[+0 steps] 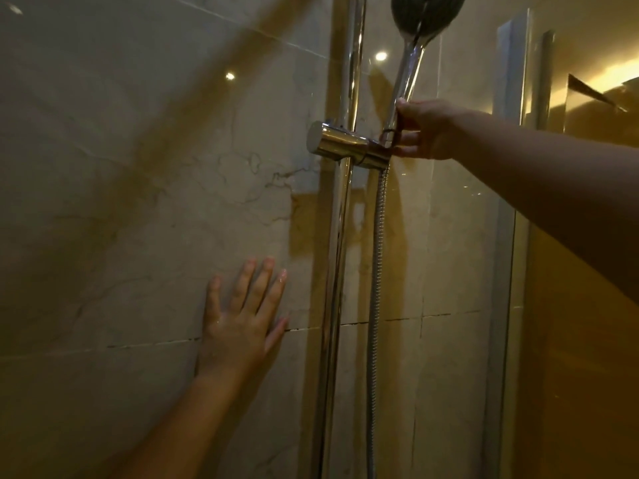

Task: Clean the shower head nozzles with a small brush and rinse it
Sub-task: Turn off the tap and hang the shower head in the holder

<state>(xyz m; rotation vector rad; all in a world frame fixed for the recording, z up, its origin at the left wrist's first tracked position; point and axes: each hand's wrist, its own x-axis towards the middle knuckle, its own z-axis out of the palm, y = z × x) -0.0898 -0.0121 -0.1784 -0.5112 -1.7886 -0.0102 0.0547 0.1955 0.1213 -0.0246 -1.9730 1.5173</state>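
A chrome hand shower stands upright in its holder (345,146) on the vertical rail (340,236). Its dark round shower head (427,12) is at the top edge, nozzle face toward me. My right hand (423,129) is closed around the lower end of the shower handle (403,81), just above the holder. My left hand (242,312) lies flat on the wall tiles, wet, fingers spread, holding nothing. A metal hose (377,264) hangs down from the holder. No brush is in view.
Beige marble wall tiles (138,202) fill the left. A glass shower panel with a metal frame (505,236) stands at the right, close behind my right forearm.
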